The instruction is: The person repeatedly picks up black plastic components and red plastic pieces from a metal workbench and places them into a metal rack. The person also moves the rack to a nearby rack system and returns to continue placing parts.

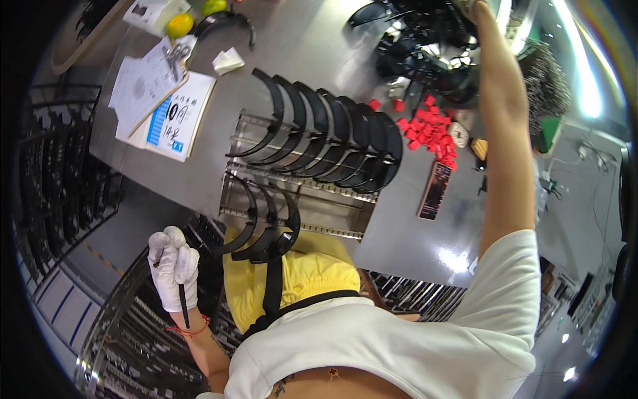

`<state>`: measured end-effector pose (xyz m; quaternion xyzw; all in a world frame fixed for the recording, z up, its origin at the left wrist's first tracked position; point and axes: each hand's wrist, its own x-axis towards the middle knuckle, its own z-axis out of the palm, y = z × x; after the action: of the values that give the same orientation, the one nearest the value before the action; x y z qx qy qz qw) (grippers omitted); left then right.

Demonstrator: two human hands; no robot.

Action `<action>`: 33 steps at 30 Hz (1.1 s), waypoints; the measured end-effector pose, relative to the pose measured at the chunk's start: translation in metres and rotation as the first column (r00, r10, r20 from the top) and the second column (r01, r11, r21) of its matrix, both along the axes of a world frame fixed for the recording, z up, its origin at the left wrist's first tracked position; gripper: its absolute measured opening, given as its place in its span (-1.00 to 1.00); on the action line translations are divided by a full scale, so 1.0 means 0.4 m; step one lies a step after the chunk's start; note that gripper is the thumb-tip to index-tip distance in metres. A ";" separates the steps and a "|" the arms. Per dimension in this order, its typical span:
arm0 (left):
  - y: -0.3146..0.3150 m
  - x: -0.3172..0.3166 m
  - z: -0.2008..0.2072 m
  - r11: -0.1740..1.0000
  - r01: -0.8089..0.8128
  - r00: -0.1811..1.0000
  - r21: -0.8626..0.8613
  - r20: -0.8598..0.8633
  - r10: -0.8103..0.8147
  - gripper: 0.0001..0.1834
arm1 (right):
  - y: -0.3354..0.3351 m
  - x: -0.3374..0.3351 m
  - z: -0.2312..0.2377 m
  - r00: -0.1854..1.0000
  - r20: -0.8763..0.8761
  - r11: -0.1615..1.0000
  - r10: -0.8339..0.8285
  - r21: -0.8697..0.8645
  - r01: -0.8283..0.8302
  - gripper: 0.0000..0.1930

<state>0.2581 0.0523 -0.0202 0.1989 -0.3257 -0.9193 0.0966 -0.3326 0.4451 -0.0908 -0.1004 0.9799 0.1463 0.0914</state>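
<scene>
Gloved left hand (174, 266), near left, fingers curled round thin black tool (185, 306), probably parked there. Right hand (477, 4), far right by black heap (425, 60), mostly hidden from me; can't tell its grip. Curved black pieces (343, 123) stand mid-table in metal rack (332, 211), slots presumably spacing them.

Curved pcs (362, 130) look glossy plastic, tbl (405, 246) metal.

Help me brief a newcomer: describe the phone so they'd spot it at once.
On the metal table, a rack holds black curved pieces. Right of it lie red blocks; at their lower end, the phone is the long, flat, dark-screened rectangle.
</scene>
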 end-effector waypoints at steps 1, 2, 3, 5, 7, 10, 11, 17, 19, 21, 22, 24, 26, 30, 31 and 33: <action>0.001 0.012 0.000 0.999 -0.030 0.999 -0.014 0.025 0.030 -0.75 | 0.010 -0.012 -0.011 0.999 0.035 0.999 -0.020 0.031 0.019 -0.44; 0.002 0.024 0.002 0.998 -0.055 0.998 -0.026 0.043 0.056 -0.73 | 0.017 -0.020 -0.014 0.998 0.048 0.998 -0.033 0.049 0.031 -0.45; 0.002 0.033 0.002 0.996 -0.077 0.994 -0.036 0.079 0.079 -0.73 | 0.021 -0.024 -0.017 0.998 0.058 0.998 -0.040 0.060 0.036 -0.47; 0.005 0.047 0.003 0.997 -0.074 0.995 -0.037 0.063 0.077 -0.72 | 0.025 -0.032 -0.013 0.997 0.063 0.997 -0.034 0.072 0.030 -0.50; 0.007 0.048 0.006 0.995 -0.073 0.983 -0.072 0.162 0.084 -0.73 | 0.032 -0.043 0.003 0.998 0.052 0.996 -0.031 0.080 0.027 -0.53; 0.008 0.029 0.017 0.989 0.038 0.984 -0.141 0.177 -0.012 -0.78 | 0.057 -0.043 0.058 1.000 0.019 0.996 -0.021 0.083 0.019 -0.57; 0.007 0.018 0.023 0.983 0.081 0.983 -0.166 0.176 -0.052 -0.79 | 0.067 -0.037 0.085 1.000 0.001 0.996 -0.019 0.083 0.019 -0.58; 0.003 -0.054 0.057 0.934 0.282 0.959 -0.220 0.051 -0.277 -0.78 | 0.116 0.030 0.299 0.986 -0.165 0.997 -0.006 0.078 0.019 -0.66; 0.011 -0.070 0.068 0.921 0.314 0.949 -0.229 0.088 -0.302 -0.79 | 0.100 0.084 0.348 0.973 -0.228 1.000 0.019 0.016 -0.016 -0.68; 0.027 -0.085 0.078 0.912 0.343 0.939 -0.224 0.072 -0.336 -0.82 | 0.053 0.164 0.401 0.967 -0.241 0.867 -0.083 -0.496 -0.049 -0.78; 0.035 -0.096 0.082 0.882 0.387 0.918 -0.270 0.030 -0.394 -0.80 | 0.012 0.216 0.429 0.963 -0.206 0.633 -0.173 -0.772 -0.051 -0.84; 0.063 -0.122 0.091 0.865 0.339 0.938 -0.369 0.060 -0.342 -0.61 | -0.044 0.384 0.483 0.824 -0.542 0.836 0.168 -0.364 -0.410 -0.79; 0.089 -0.155 0.101 0.871 0.340 0.926 -0.354 -0.034 -0.375 -0.44 | -0.125 0.601 0.496 0.781 -0.622 0.662 0.060 -0.561 -0.498 -0.85; 0.149 -0.207 0.131 0.857 0.330 0.912 -0.396 -0.099 -0.398 -0.24 | -0.215 1.029 0.480 0.706 -0.497 0.587 0.505 -0.402 -0.703 -0.67; 0.168 -0.212 0.140 0.899 0.360 0.914 -0.248 -0.100 -0.394 -0.26 | -0.230 1.103 0.469 0.644 -0.421 0.550 0.638 -0.335 -0.765 -0.67; 0.209 -0.210 0.154 0.904 0.356 0.933 -0.236 0.036 -0.358 -0.37 | -0.252 1.201 0.439 0.635 -0.345 0.506 0.691 -0.396 -0.766 -0.67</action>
<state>0.1739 0.1357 0.0415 0.1191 -0.4644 -0.8762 -0.0487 0.1479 0.3444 0.0846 -0.5131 0.8503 -0.0862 -0.0788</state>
